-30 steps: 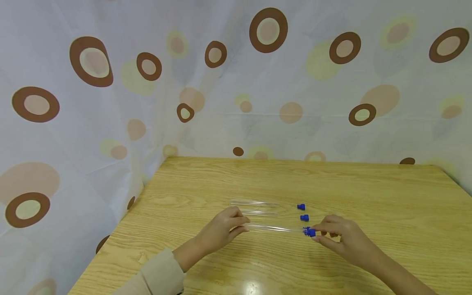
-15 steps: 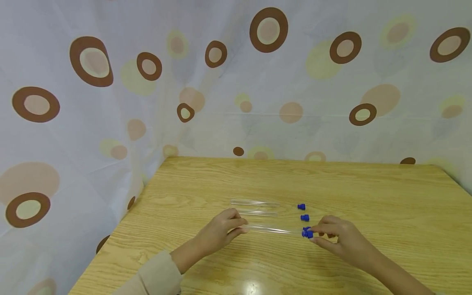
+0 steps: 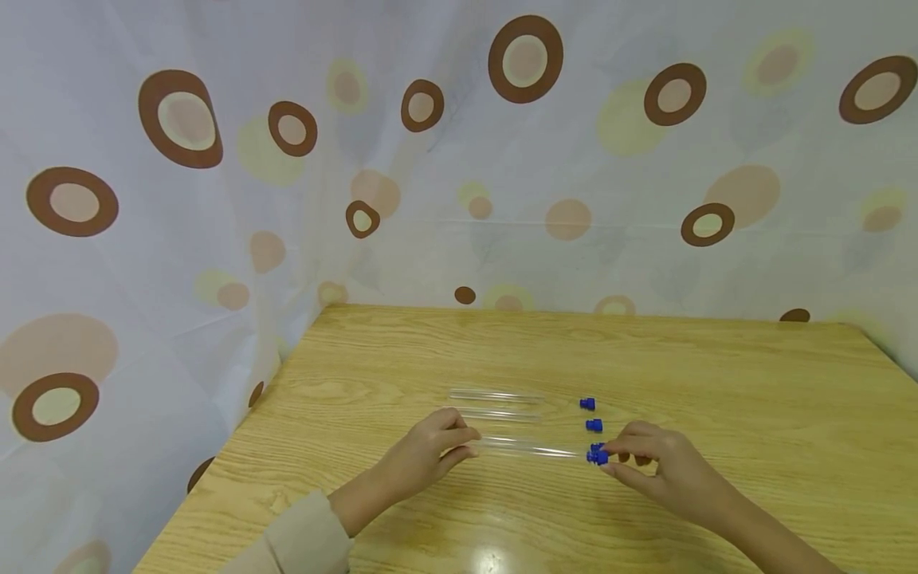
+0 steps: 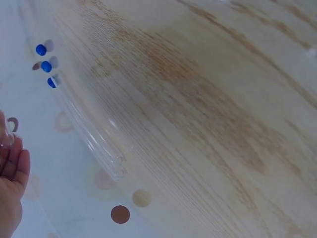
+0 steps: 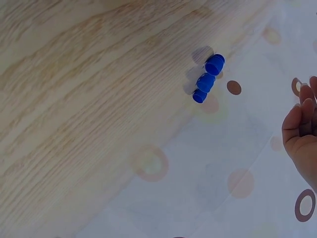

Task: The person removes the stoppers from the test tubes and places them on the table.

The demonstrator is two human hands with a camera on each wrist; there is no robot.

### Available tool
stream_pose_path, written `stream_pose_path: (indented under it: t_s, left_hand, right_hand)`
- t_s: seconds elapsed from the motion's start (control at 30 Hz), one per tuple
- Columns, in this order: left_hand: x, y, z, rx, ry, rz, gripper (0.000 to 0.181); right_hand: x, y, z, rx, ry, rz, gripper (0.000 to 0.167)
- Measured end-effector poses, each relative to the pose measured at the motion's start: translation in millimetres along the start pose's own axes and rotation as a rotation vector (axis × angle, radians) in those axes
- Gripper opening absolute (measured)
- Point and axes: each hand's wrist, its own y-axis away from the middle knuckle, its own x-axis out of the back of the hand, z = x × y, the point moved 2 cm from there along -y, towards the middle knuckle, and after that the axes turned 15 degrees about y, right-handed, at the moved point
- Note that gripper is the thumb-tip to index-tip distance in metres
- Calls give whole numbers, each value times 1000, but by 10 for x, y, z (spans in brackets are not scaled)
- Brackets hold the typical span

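In the head view my left hand (image 3: 429,451) grips the left end of a clear test tube (image 3: 534,451), its fingertips curled round it. At the tube's right end my right hand (image 3: 663,470) pinches a blue cap (image 3: 597,458) between thumb and fingers. Cap and tube end meet or nearly meet; I cannot tell whether the cap sits inside. Just behind it, a second blue cap (image 3: 598,446) is partly covered. Both wrist views catch only part of a hand at the edge: left hand fingers (image 4: 17,163) and right hand fingers (image 5: 293,121).
Farther back on the wooden table (image 3: 402,343) lie a clear tube (image 3: 496,395) and another clear tube (image 3: 500,415), roughly parallel. To their right are a blue cap (image 3: 587,404) and another blue cap (image 3: 594,426). A patterned curtain (image 3: 566,263) hangs behind the table.
The right hand and its cap have shifted slightly left and toward me. The left hand has moved a little left, and the tube's right end has dipped slightly nearer me.
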Motion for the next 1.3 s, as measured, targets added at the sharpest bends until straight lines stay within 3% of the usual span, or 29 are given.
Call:
stream_pose_path:
  t_s: [0.27,0.57,1.3]
  left_hand:
    - [-9,-2,10,24,73,-14,17]
    - [-11,-12,37,80,127,-42,17]
    - [-9,6,27,95,114,-30,17]
  right_hand:
    - [-30,7,10,67,51,81,23]
    - [-39,7,4,108,53,124,20]
    - [11,56,81,0,-63,2,21]
